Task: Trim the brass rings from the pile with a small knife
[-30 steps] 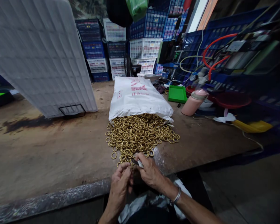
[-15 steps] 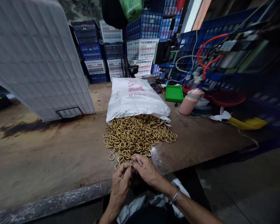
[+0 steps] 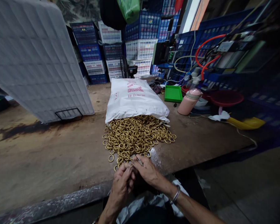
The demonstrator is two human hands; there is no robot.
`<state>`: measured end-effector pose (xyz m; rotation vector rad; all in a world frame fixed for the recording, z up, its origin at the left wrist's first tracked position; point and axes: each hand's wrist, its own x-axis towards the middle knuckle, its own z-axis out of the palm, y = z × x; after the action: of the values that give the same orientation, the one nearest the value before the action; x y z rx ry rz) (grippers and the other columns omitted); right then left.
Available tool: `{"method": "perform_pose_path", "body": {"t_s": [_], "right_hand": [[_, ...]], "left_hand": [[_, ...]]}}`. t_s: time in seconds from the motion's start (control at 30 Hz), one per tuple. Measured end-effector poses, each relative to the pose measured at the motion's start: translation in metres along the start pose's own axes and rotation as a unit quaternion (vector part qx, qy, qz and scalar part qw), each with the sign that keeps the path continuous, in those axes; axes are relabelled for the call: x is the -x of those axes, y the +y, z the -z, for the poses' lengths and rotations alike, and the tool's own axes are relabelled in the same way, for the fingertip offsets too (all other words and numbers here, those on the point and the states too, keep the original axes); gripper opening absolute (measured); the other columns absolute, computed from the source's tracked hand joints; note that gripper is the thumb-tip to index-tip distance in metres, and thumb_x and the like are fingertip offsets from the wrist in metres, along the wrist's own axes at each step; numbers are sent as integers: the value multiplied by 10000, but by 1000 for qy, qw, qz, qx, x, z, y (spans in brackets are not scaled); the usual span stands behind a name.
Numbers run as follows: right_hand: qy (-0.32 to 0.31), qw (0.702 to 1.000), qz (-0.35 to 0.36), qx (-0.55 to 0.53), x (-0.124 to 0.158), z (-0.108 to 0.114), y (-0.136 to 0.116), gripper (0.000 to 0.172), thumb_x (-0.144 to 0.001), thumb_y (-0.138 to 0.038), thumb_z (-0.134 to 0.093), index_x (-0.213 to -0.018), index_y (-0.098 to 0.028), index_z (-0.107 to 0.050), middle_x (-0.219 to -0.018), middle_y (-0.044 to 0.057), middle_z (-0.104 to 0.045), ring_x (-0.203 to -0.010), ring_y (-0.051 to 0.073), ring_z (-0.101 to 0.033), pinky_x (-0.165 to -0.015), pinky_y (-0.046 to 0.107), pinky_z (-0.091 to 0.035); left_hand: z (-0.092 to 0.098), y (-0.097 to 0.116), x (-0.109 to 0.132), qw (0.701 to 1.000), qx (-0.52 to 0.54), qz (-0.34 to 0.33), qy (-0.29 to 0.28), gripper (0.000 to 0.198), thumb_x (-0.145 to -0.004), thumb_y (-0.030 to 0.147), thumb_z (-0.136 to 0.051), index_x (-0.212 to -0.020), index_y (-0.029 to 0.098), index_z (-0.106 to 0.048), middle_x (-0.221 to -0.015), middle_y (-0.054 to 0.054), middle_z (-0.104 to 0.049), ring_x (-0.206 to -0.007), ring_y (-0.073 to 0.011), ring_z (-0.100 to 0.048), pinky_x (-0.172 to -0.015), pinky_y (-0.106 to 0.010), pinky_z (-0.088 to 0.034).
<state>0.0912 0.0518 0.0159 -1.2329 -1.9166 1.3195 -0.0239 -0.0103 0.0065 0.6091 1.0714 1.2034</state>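
A heap of brass rings [image 3: 135,137] spills from the mouth of a white printed sack [image 3: 135,98] lying on a worn brown workbench [image 3: 49,158]. At the bench's near edge my left hand [image 3: 121,185] is closed in a pinch, apparently on a brass ring, though the fingers hide it. My right hand [image 3: 147,171], with a metal bangle on its wrist, is closed on a thin metal tool [image 3: 139,160] whose tip points at the left fingers. The two hands touch just below the heap.
A grey ribbed panel [image 3: 37,59] leans at the left. Stacked blue and white crates [image 3: 121,49] fill the back. A green tray [image 3: 173,93], pink bottle [image 3: 189,101], red basin [image 3: 226,98], yellow scoop [image 3: 247,123] and orange hoses [image 3: 205,51] stand on the right.
The view drifted slightly. My hands have drawn a little closer together and shifted left; the pile and sack lie as before.
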Motion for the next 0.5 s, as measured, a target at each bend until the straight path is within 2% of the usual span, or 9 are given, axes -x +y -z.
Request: {"method": "perform_pose_path", "body": {"t_s": [0.1, 0.17, 0.27, 0.4, 0.5], "right_hand": [[21, 999, 7, 32, -1, 1, 4, 258, -852, -309, -338, -659, -182, -452, -592, -35, -472, -555, 94, -429, -535, 202, -317], [24, 996, 34, 82, 1, 2, 6, 209, -841, -277, -357, -686, -185, -462, -623, -25, -499, -576, 101, -439, -552, 208, -313], [-18, 986, 80, 142, 5, 2, 9, 91, -776, -160, -397, -749, -192, -478, -674, -17, -532, -613, 107, -463, -571, 210, -302], [-51, 972, 87, 214, 10, 1, 7, 190, -664, -79, -412, -797, -193, -485, -681, -8, -537, -623, 121, -467, -573, 225, -284], [-68, 963, 87, 245, 11, 2, 5, 245, -654, -81, -398, -854, -192, -484, -699, 2, -542, -638, 132, -472, -579, 232, -283]], "left_hand": [[1, 0, 0, 1000, 7, -7, 16, 283, -749, 445, -562, -732, 181, -462, -567, 67, -479, -374, -19, -300, -349, -145, -186], [3, -1, 0, 1000, 2, -14, 22, 281, -750, 444, -565, -747, 184, -458, -569, 68, -487, -376, -18, -304, -355, -144, -192], [5, -3, -2, 1000, -4, -19, 24, 306, -735, 460, -576, -740, 177, -462, -554, 67, -480, -386, -19, -320, -367, -143, -205], [5, -3, -4, 999, -5, -25, 34, 349, -687, 483, -617, -749, 170, -475, -538, 67, -476, -406, -24, -343, -393, -144, -238], [3, -1, -4, 998, -29, -32, 42, 374, -665, 509, -621, -728, 171, -473, -524, 69, -470, -391, -26, -325, -383, -152, -226]]}}
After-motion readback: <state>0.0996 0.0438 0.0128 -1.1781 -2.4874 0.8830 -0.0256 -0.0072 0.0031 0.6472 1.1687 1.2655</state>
